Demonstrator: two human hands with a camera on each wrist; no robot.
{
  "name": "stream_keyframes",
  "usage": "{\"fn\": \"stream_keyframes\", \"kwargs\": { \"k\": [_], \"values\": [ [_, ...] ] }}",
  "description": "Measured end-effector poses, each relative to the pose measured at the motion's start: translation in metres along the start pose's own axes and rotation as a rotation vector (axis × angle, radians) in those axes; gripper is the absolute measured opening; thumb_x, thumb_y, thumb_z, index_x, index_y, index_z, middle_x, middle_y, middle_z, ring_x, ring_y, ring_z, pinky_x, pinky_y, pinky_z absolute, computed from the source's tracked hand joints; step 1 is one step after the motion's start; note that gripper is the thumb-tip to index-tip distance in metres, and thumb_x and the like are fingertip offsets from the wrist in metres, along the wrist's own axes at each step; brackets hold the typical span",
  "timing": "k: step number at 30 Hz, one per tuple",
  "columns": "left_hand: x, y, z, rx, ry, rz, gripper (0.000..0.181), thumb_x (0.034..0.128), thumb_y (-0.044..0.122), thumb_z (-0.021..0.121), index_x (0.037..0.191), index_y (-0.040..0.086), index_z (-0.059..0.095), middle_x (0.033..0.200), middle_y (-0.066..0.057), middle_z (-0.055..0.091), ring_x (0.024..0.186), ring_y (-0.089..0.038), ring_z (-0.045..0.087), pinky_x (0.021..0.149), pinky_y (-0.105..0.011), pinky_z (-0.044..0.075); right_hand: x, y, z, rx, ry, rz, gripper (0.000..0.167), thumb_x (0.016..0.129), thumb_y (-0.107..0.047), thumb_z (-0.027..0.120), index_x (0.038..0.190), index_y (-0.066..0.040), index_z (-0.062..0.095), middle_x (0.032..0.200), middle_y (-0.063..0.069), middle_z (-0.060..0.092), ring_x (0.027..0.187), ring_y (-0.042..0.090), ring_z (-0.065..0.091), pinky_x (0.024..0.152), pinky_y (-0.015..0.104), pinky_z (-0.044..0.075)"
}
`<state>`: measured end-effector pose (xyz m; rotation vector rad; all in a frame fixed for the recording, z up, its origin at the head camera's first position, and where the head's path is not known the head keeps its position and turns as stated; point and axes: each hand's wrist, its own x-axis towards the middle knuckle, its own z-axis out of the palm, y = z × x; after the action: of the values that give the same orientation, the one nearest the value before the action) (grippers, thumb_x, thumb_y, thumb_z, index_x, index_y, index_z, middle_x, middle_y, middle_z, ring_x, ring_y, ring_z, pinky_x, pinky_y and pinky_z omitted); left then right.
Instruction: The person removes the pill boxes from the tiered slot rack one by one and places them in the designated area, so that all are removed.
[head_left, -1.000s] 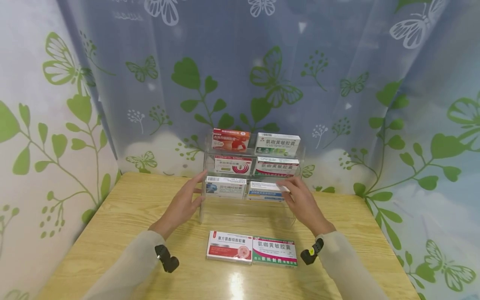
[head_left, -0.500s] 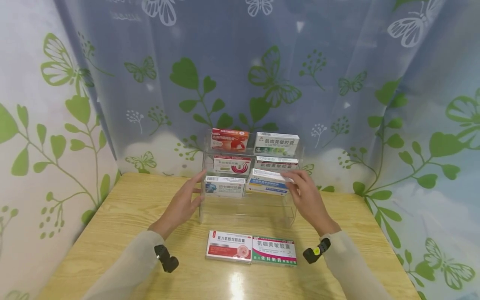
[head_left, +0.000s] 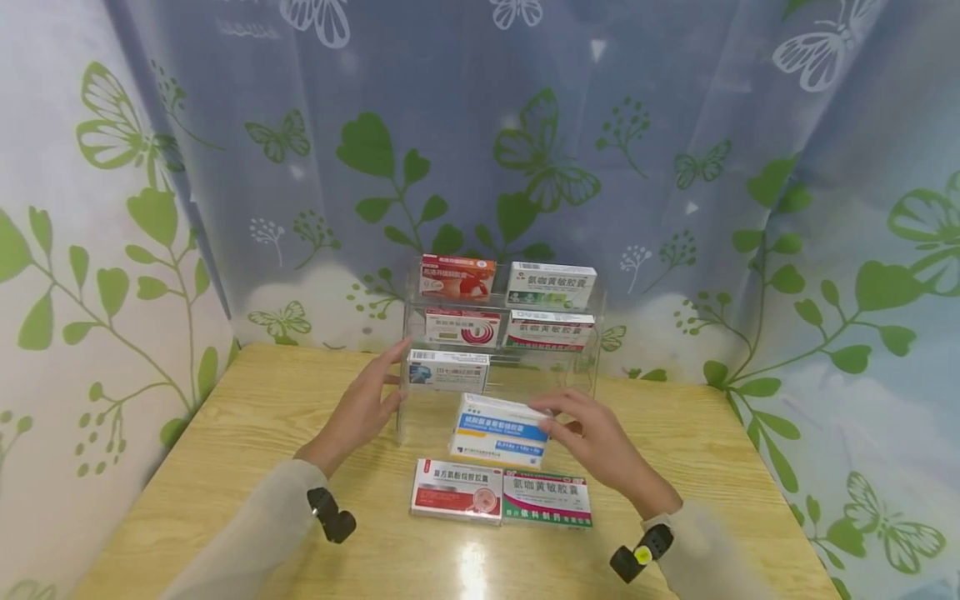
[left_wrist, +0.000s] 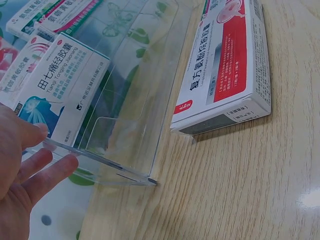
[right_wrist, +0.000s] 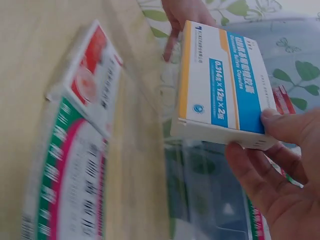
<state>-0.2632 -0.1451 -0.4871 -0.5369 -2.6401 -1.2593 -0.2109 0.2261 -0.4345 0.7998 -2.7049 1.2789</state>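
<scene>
My right hand (head_left: 592,433) pinches a white medicine box (head_left: 498,429) with blue and orange bands by its right end. The box hangs tilted in front of the clear tiered display rack (head_left: 450,412); in the right wrist view the thumb (right_wrist: 285,125) lies on its printed face. My left hand (head_left: 360,412) touches the rack's left side with extended fingers, beside a white box with a blue picture (head_left: 450,372) on the bottom tier. Several other medicine boxes stand on the upper tiers, including a red one (head_left: 457,277) and a white-and-green one (head_left: 551,286).
On the wooden table (head_left: 247,467), in front of the rack, a red-and-white box (head_left: 457,492) and a green-and-pink box (head_left: 547,500) lie side by side. A patterned curtain (head_left: 465,100) hangs behind and at both sides.
My right hand has lifted the blue-banded medicine box out of the bottom tier's right side and brought it forward and left. The left hand stays at the rack's side.
</scene>
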Motion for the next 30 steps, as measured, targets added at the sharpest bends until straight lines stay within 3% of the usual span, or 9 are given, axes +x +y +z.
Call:
{"fn": "stream_keyframes", "kwargs": {
  "k": [6,12,18,21,25,30],
  "values": [
    [0.001,0.000,0.000,-0.003,-0.002,-0.006,0.086,0.1043,-0.004,0.068,0.175,0.024,0.026,0.166,-0.022,0.046,0.127,-0.042,0.069,0.097,-0.054,0.066,-0.025,0.007,0.031,0.132,-0.161,0.051,0.029,0.110,-0.024,0.067,0.135,-0.013,0.076,0.134,0.010,0.071,0.119,0.023,0.070,0.089,0.023,0.066],
    [0.000,0.001,-0.001,0.001,-0.013,-0.022,0.086,0.1049,-0.003,0.067,0.175,0.025,0.025,0.166,-0.022,0.046,0.129,-0.043,0.068,0.096,-0.053,0.066,-0.047,0.014,0.060,0.180,-0.239,0.061,0.024,0.109,-0.024,0.069,0.128,-0.012,0.078,0.129,0.012,0.074,0.108,0.008,0.068,0.086,0.023,0.066],
    [-0.001,0.002,-0.002,-0.009,-0.015,-0.039,0.085,0.1056,-0.003,0.066,0.175,0.026,0.025,0.167,-0.022,0.045,0.130,-0.044,0.067,0.095,-0.052,0.066,-0.058,0.014,0.082,0.100,-0.251,0.026,0.021,0.106,-0.023,0.072,0.122,-0.013,0.081,0.120,0.007,0.079,0.100,0.003,0.069,0.089,0.023,0.063],
    [-0.001,0.002,-0.002,-0.017,-0.014,-0.044,0.085,0.1055,-0.003,0.066,0.175,0.024,0.025,0.167,-0.022,0.045,0.130,-0.044,0.067,0.095,-0.052,0.067,-0.061,0.013,0.089,0.099,-0.258,0.032,0.020,0.105,-0.021,0.074,0.121,-0.012,0.081,0.120,0.009,0.079,0.102,0.007,0.073,0.088,0.022,0.064],
    [0.000,0.002,-0.002,-0.021,-0.019,-0.053,0.083,0.1057,-0.002,0.066,0.175,0.022,0.026,0.168,-0.020,0.044,0.131,-0.043,0.067,0.096,-0.052,0.066,-0.062,0.012,0.098,0.050,-0.264,0.047,0.020,0.104,-0.027,0.076,0.119,-0.015,0.082,0.121,0.005,0.079,0.111,0.011,0.074,0.095,0.025,0.063],
    [0.000,0.001,-0.001,-0.023,-0.021,-0.035,0.083,0.1058,-0.002,0.066,0.175,0.022,0.026,0.168,-0.021,0.044,0.130,-0.043,0.067,0.098,-0.054,0.066,-0.063,0.011,0.105,0.057,-0.255,0.055,0.020,0.104,-0.029,0.076,0.118,-0.017,0.081,0.122,0.003,0.078,0.107,0.008,0.073,0.092,0.023,0.064]
  ]
}}
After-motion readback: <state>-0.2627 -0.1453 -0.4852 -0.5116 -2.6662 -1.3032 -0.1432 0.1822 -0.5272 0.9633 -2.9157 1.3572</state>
